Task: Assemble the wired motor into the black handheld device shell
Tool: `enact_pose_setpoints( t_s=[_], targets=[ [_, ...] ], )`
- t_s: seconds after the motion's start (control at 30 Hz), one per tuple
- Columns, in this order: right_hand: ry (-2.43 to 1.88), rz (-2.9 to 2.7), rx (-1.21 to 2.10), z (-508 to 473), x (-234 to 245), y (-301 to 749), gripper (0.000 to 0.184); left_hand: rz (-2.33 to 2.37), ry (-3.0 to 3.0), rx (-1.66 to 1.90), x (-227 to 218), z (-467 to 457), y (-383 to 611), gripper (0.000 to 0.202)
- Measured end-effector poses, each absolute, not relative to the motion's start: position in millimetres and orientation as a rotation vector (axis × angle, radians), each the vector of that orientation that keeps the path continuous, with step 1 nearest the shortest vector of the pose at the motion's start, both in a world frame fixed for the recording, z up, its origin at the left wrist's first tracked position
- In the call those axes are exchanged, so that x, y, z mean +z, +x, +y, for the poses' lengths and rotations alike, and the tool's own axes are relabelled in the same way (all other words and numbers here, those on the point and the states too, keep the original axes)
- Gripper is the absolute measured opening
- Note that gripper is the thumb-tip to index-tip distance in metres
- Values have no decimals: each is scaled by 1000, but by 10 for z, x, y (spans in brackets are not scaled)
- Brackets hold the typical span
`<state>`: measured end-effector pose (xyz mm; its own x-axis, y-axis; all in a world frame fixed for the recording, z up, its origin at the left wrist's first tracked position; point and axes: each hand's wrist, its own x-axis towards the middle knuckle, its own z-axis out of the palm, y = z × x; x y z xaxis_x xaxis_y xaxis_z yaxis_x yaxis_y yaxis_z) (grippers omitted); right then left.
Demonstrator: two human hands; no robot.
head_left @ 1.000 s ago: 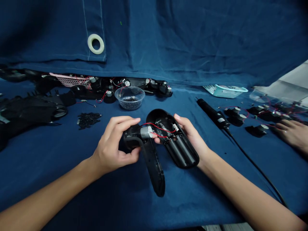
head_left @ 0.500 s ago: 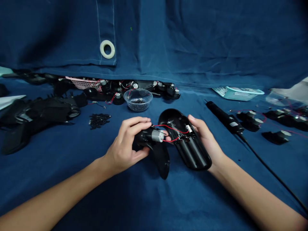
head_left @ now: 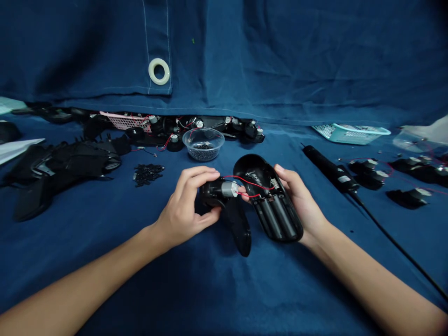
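Note:
My left hand is closed round a black plastic housing with a small silver motor sticking out of its right side. A dark curved handle-like piece hangs below that motor; how it joins is hidden. In my right hand lies a black oblong battery case, tilted, its hollow inside facing me with long rounded slots in the lower half. Two red wires run between motor and case. Fingertips of my right hand show between the two parts, near the wires.
Behind my hands stands a clear bowl of small dark pieces. A pile of small black parts and larger black housings lie left. To the right are a corded electric screwdriver, motor assemblies and a blue basket. A blue curtain hangs behind.
The battery case is turned slightly more toward me and sits a little higher. Both hands keep their holds; the whole view has shifted slightly.

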<state>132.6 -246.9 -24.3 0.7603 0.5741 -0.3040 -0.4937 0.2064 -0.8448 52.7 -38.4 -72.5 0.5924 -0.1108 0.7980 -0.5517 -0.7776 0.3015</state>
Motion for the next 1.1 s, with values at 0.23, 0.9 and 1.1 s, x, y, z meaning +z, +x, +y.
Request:
enact_pose_setpoints(
  t_s=[0.23,0.9,1.1],
  targets=[
    [-1142,-60,694,-2468,-277,1352,34,-437,2318,1000,-686,-424,503,55],
    [-1202,59,784,-2417,-402,1394,27,-244,2502,354,-843,-396,597,61],
    [-1177,41,796,-2414,-424,1397,31,-254,2563,113,-665,-371,577,65]
  ],
)
